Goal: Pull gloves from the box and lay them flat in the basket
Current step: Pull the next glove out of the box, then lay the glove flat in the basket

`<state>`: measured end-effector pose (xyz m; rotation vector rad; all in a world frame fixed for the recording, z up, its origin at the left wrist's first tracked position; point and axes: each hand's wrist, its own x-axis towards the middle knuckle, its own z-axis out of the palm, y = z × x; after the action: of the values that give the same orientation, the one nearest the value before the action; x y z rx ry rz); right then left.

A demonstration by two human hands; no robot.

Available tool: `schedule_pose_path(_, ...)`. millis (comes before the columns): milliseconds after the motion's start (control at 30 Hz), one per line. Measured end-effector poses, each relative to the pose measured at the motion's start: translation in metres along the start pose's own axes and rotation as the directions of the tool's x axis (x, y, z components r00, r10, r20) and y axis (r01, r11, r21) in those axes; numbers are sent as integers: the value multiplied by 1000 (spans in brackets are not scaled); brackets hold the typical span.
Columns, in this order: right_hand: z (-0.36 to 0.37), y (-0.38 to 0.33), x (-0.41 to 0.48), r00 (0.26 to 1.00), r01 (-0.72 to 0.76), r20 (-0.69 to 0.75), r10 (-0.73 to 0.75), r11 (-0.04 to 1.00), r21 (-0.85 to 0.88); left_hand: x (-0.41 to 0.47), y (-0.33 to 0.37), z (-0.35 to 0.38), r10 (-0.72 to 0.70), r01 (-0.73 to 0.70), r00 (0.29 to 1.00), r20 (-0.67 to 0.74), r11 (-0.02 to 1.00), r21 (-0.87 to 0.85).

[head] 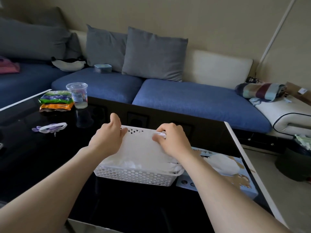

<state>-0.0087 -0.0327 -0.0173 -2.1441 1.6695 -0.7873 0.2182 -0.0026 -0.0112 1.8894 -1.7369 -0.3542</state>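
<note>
A white perforated basket (134,176) stands on the black glossy table, with thin translucent gloves inside. One glove (141,147) is stretched flat over the basket between both hands. My left hand (109,137) pinches its far left edge near the basket's rim. My right hand (171,140) grips the bunched far right edge. The light blue glove box (223,169) lies flat just right of the basket, partly hidden by my right forearm.
A clear plastic cup (78,95) and snack packets (55,100) sit at the table's far left. A purple and white clip (50,128) lies nearer. A blue sofa (193,100) runs behind the table. The table's white right edge (239,148) borders the floor.
</note>
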Motion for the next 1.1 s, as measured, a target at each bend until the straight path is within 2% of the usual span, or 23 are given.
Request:
schedule_pose_path(133,9,-4,3,998,10,59,-3,994,-112,-1,-7,-6,41,-55,995,86,985,165)
schedule_pose_path(267,10,-7,3,997,35,77,-13,955,-294,2,-6,-6,65,-88,994,88,953,291)
schedule_pose_path(333,6,-12,3,997,74,45,-62,929,-361,3,-6,-3,47,-74,995,87,938,340)
schedule_pose_path(400,-2,-17,3,989,144,36,-140,925,-350,4,-5,-1,42,-63,997,59,905,420)
schedule_pose_path(500,-13,-31,2,962,217,223,-157,937,-274,9,-2,7,216,-190,976,10,836,515)
schedule_pose_path(567,-17,-39,-2,896,174,443,-32,943,-282,11,1,11,293,-313,949,114,860,403)
schedule_pose_path(667,-24,-44,-9,755,86,634,168,933,-349,11,1,16,209,-308,889,407,931,194)
schedule_pose_path(700,-26,-43,-11,727,78,656,201,925,-371,11,0,16,156,-279,862,482,940,195)
schedule_pose_path(767,-27,-39,-12,717,68,659,227,918,-390,9,-1,17,45,-231,813,580,940,251)
schedule_pose_path(833,-21,-35,-13,726,62,647,233,915,-400,7,1,17,-10,-219,783,622,931,291)
schedule_pose_path(1000,-13,-32,-19,728,118,649,220,893,-435,3,12,21,-72,-194,767,637,921,337)
schedule_pose_path(1100,-18,-32,-20,754,127,632,180,903,-409,1,20,19,-78,-157,787,612,934,322)
